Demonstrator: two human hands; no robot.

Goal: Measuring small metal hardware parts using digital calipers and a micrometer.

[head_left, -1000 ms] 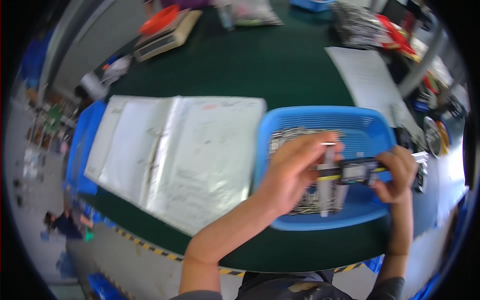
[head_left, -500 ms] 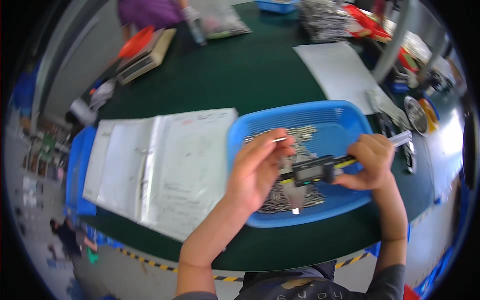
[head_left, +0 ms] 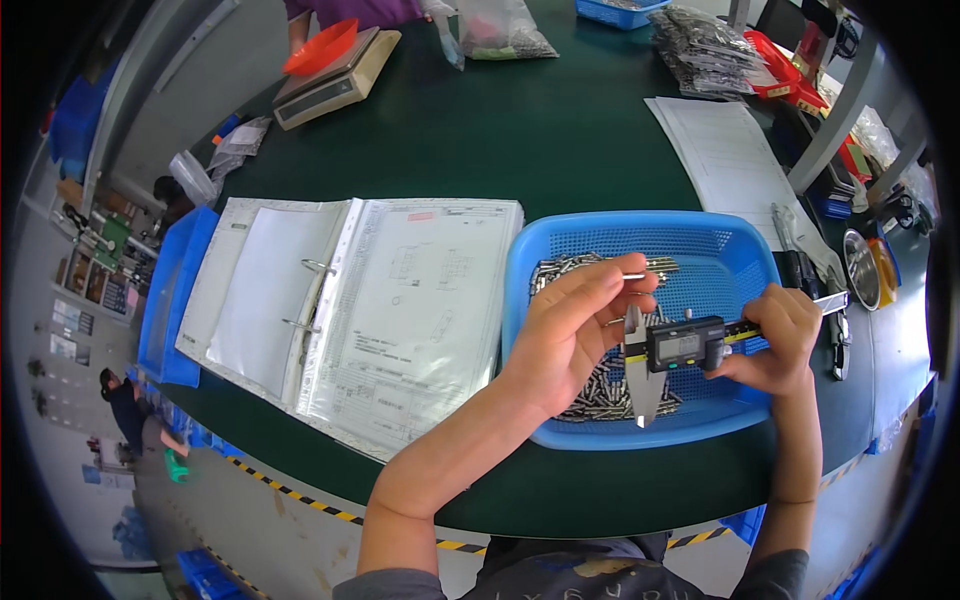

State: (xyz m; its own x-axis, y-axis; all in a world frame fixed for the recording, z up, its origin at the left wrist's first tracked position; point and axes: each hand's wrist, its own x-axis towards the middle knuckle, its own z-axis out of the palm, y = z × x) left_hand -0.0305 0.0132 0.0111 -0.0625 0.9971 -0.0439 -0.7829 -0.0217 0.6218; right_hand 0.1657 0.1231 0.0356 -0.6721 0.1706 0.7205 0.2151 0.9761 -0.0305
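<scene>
My left hand is raised over the near left part of a blue plastic basket. A small, thin metal pin is pinched between its thumb and fingertips. My right hand grips the beam of a digital caliper at the basket's right side, thumb near the slider. The caliper's display faces up, and its jaws point toward me, close beside my left fingers. Whether a gap lies between the jaws is hard to see. Below, many small metal pins lie heaped in the basket's left half.
Left of the basket lies an open ring binder with drawing sheets. A blue bin stands beyond it. At the back are a scale with an orange tray, a co-worker's gloved hand and bagged parts. Papers lie far right.
The whole view has shifted, so the table's things appear farther right, and it is sharper. Both hands keep their holds; the caliper sits slightly more level.
</scene>
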